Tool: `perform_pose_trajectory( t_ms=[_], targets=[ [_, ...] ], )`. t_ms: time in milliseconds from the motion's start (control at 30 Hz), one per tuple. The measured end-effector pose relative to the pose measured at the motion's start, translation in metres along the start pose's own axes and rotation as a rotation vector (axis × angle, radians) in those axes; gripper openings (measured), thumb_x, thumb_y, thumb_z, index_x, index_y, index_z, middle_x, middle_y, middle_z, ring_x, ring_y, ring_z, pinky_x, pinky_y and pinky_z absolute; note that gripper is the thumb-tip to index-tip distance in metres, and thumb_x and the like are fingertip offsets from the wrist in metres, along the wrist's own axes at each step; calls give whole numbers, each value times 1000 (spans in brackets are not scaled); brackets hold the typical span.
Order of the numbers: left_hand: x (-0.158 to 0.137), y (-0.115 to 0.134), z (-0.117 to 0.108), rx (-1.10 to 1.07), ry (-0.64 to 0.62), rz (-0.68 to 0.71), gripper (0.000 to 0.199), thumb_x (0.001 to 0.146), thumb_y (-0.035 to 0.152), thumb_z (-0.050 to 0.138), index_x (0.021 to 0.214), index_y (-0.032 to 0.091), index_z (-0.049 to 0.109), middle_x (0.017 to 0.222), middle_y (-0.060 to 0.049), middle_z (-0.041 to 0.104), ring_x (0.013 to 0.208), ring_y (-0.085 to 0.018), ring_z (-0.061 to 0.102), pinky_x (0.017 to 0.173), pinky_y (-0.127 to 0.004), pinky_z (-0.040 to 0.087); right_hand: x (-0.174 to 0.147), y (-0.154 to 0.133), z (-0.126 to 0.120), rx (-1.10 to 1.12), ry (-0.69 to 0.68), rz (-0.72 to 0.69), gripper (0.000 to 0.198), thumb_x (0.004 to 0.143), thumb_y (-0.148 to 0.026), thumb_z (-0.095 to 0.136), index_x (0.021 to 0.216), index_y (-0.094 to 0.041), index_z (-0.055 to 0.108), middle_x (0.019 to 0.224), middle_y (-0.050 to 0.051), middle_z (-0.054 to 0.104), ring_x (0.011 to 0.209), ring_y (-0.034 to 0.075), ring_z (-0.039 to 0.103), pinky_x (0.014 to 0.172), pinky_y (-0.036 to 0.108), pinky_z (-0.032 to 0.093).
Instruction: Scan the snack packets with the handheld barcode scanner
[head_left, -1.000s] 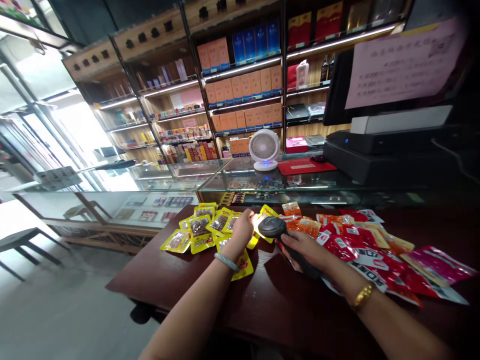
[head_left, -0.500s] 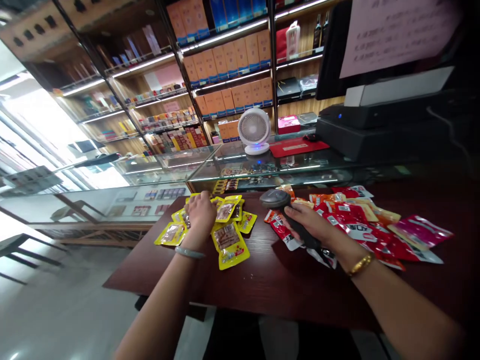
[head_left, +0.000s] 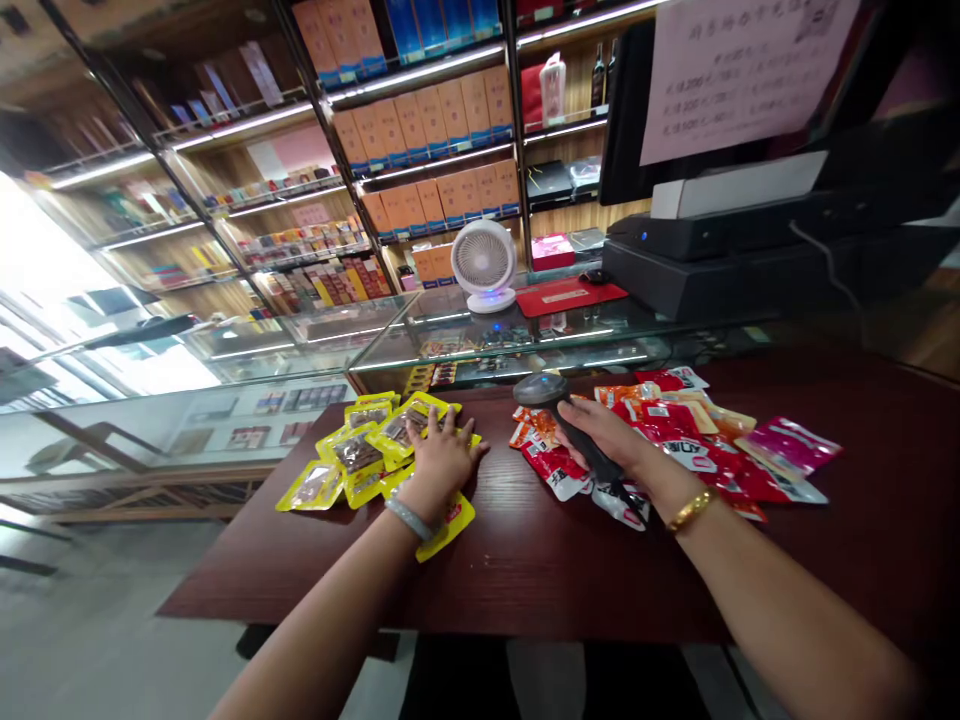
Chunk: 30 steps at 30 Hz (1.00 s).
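Yellow snack packets point(head_left: 358, 452) with clear windows lie in a loose pile on the left of the dark wooden table point(head_left: 517, 580). My left hand point(head_left: 442, 460) rests over the pile's right side with its fingers spread, covering part of the packets beneath. In my right hand point(head_left: 606, 436) is a black barcode scanner point(head_left: 581, 430), gripped by its handle, its grey head tilted up to the left. Red and white snack packets point(head_left: 690, 450) spread under and to the right of the scanner. A magenta packet point(head_left: 796, 446) lies at that pile's right end.
Behind the table stands a glass display counter point(head_left: 442, 345) carrying a small white fan point(head_left: 484, 262) and a red mat point(head_left: 571, 296). A dark monitor and black cash-register unit point(head_left: 675, 270) are at the right back. Stocked shelves point(head_left: 435, 150) line the wall.
My left hand has moved right across the yellow packets, and its fingers have spread. My right hand still holds the scanner over the red packets. The camera view has turned slightly right.
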<state>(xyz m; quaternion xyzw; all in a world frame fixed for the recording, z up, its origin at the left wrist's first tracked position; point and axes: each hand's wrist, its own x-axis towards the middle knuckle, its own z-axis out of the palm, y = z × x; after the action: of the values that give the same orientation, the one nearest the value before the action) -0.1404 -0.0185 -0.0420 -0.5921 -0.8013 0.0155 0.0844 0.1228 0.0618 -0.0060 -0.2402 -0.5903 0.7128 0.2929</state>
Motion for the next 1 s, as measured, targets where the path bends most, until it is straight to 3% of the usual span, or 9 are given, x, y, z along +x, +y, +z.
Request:
perform_pose_trajectory(
  t_ms=[133, 233, 333, 433, 533, 633, 800, 900, 1000],
  targets=[
    [-2, -22, -4, 38, 3, -23, 59, 87, 67, 39, 137, 38, 53, 154, -8, 38, 143, -48, 16, 101, -80, -5, 2, -1, -7, 16, -5, 9, 46, 78, -63, 66, 78, -21, 50, 58, -5, 59, 32, 8, 50, 29, 20, 38],
    [0, -16, -15, 28, 52, -21, 63, 86, 69, 39, 135, 32, 56, 150, -12, 44, 140, -47, 25, 103, -79, -2, 3, -5, -14, 28, 14, 2, 46, 76, -62, 69, 79, -20, 52, 57, -5, 58, 31, 8, 49, 28, 20, 38],
    [10, 13, -26, -55, 139, 21, 64, 89, 68, 33, 124, 23, 63, 137, -16, 56, 132, -38, 42, 112, -63, 17, 3, -9, -20, 43, 58, -24, 45, 77, -62, 68, 82, -20, 53, 56, -5, 59, 32, 8, 49, 28, 20, 38],
    [28, 54, -29, -208, 95, 45, 69, 89, 70, 29, 104, 17, 70, 112, -18, 67, 113, -31, 57, 101, -44, 38, 3, -10, -25, 55, 90, -44, 44, 79, -62, 66, 83, -20, 53, 57, -6, 58, 32, 8, 49, 28, 19, 37],
    [45, 91, -25, -285, -20, -41, 75, 79, 79, 37, 98, 15, 70, 110, -21, 68, 110, -35, 59, 92, -43, 43, 4, -9, -28, 50, 105, -50, 44, 79, -62, 66, 83, -20, 53, 57, -6, 58, 32, 8, 49, 29, 20, 38],
    [56, 110, -19, -334, -44, -90, 71, 68, 80, 54, 98, 17, 69, 113, -21, 67, 113, -38, 57, 91, -46, 41, 5, -6, -30, 35, 111, -52, 44, 80, -62, 64, 83, -19, 55, 57, -5, 59, 32, 8, 49, 29, 20, 39],
    [62, 106, -1, -635, -45, -178, 38, 72, 58, 67, 79, 21, 64, 87, -10, 70, 90, -30, 64, 78, -38, 43, 5, -5, -31, 28, 116, -58, 44, 81, -63, 63, 79, -20, 54, 58, -5, 59, 32, 7, 49, 29, 20, 37],
    [64, 92, 11, -930, 60, -164, 26, 77, 44, 67, 79, 21, 57, 73, -1, 64, 67, -16, 59, 64, -27, 41, 4, -6, -29, 30, 114, -54, 44, 82, -62, 63, 79, -20, 52, 59, -6, 58, 33, 7, 50, 30, 19, 37],
    [65, 76, 17, -1111, 187, -177, 25, 77, 39, 68, 78, 20, 53, 65, 4, 55, 56, -10, 50, 55, -21, 35, 4, -7, -26, 21, 109, -42, 44, 82, -62, 63, 77, -20, 50, 58, -6, 58, 33, 7, 50, 30, 18, 37]
  ],
)
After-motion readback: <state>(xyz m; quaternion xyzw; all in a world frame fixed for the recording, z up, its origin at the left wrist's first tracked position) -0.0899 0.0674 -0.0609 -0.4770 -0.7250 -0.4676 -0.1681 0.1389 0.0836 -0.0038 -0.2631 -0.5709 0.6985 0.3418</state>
